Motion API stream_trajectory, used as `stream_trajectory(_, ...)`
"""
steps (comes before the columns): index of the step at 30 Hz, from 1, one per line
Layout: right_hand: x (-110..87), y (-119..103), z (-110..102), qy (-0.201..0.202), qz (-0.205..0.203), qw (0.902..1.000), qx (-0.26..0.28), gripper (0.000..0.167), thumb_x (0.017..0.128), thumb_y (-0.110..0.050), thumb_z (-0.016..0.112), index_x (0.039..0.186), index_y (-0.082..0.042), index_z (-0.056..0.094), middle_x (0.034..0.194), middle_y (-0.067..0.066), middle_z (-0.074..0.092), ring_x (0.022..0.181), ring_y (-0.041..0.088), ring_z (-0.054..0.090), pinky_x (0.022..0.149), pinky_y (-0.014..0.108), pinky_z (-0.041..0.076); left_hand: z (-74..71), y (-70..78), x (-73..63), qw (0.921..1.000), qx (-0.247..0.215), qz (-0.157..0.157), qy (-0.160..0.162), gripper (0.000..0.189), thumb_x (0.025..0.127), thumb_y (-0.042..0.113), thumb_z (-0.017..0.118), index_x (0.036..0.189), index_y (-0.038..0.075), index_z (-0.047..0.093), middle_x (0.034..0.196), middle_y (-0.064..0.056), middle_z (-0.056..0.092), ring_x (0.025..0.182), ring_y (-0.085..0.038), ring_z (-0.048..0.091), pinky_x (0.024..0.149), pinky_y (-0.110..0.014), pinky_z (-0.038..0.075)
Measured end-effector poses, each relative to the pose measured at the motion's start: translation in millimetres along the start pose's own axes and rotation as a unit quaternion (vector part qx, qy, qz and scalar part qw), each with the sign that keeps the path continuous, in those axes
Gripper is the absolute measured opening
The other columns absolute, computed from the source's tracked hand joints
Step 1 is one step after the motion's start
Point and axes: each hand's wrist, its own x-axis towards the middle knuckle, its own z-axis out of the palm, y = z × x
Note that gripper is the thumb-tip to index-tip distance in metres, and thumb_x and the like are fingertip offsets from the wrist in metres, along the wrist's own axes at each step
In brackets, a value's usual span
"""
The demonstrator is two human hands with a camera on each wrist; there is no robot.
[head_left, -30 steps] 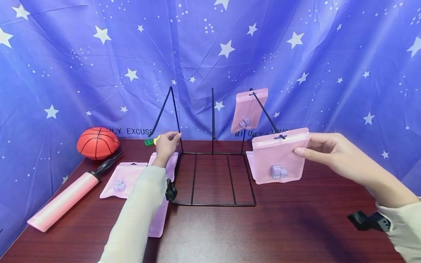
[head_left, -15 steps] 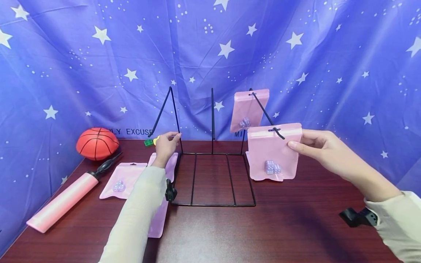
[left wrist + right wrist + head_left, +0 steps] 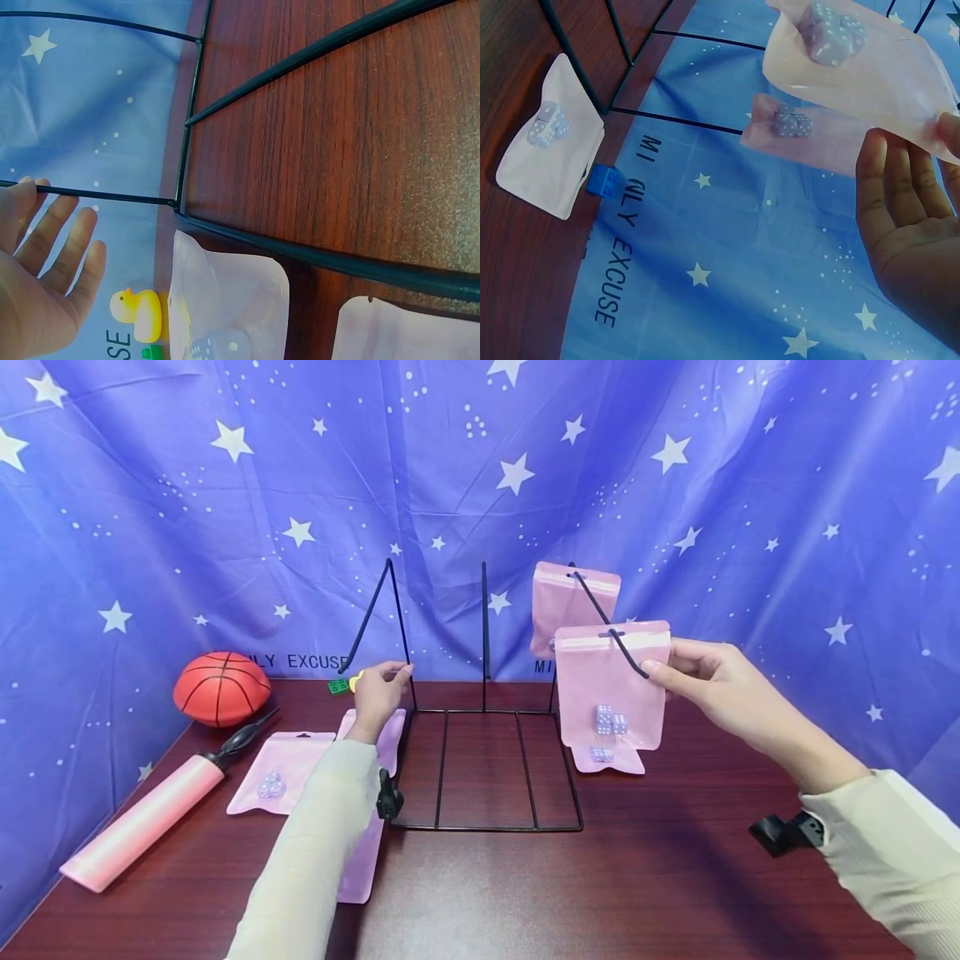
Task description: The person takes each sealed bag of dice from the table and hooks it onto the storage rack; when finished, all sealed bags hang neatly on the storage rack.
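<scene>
At the right of the head view, my right hand [image 3: 712, 693] pinches the right edge of a pink zip bag [image 3: 581, 685] with dice showing through it. The black right hook [image 3: 592, 596] of the wire rack [image 3: 487, 829] passes through the bag's hang hole, with the hook tip in front. Further back on the same hook hangs another pink bag [image 3: 547, 606], partly covered by the held one. My left hand [image 3: 377, 700] pinches the rack's left upright between thumb and forefinger, as the left wrist view shows at the black wire [image 3: 105, 196]. The middle and left hooks carry nothing.
Left of the rack lie pink bags, one with dice [image 3: 288, 760], partly behind the left sleeve. A red toy basketball [image 3: 222, 688], a pink hand pump [image 3: 146, 827], a yellow duck [image 3: 145, 315] and a green block [image 3: 338, 687] are there too. Another bag [image 3: 529, 169] lies beside a blue block [image 3: 604, 181].
My right hand has moved left and back, sliding the held bag from the hook's tip further along it. The bag behind has swung slightly. My left hand stays at the upright.
</scene>
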Motion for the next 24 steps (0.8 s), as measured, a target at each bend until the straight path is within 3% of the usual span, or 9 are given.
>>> stream_trajectory(8, 11.1, 2, 4, 0.014, 0.01, 0.9998, 0.009, 0.02, 0.104, -0.024, 0.061, 0.114, -0.009, 0.07, 0.087, -0.006, 0.072, 0.085, 0.007, 0.067, 0.076, 0.02, 0.052, 0.7, 0.5, 0.1, 1.0, -0.001, 0.002, 0.004, 0.032, 0.103, 0.023, 0.062, 0.125, 0.002, 0.071, 0.113, -0.021, 0.073, 0.097, -0.034, 0.073, 0.079, -0.036, 0.056)
stream_trajectory(13, 19.5, 6, 9, 0.024, 0.0, 0.9989, 0.041, 0.015, 0.104, -0.02, 0.061, 0.115, -0.016, 0.07, 0.088, -0.009, 0.072, 0.084, 0.005, 0.066, 0.075, 0.023, 0.055, 0.3, 0.3, 0.5, 1.0, -0.001, 0.006, 0.007, 0.032, 0.103, 0.024, 0.063, 0.124, 0.001, 0.072, 0.112, -0.021, 0.073, 0.096, -0.034, 0.073, 0.075, -0.031, 0.055)
stream_trajectory(24, 36.0, 12, 18, 0.038, -0.004, 0.9956, 0.085, 0.015, 0.104, -0.018, 0.06, 0.114, -0.016, 0.071, 0.088, -0.014, 0.073, 0.082, 0.001, 0.066, 0.076, 0.019, 0.054, 1.0, -1.3, -0.2, 0.9999, -0.004, 0.008, 0.009, 0.03, 0.103, 0.023, 0.063, 0.123, 0.002, 0.072, 0.111, -0.021, 0.073, 0.095, -0.034, 0.073, 0.079, -0.036, 0.056)
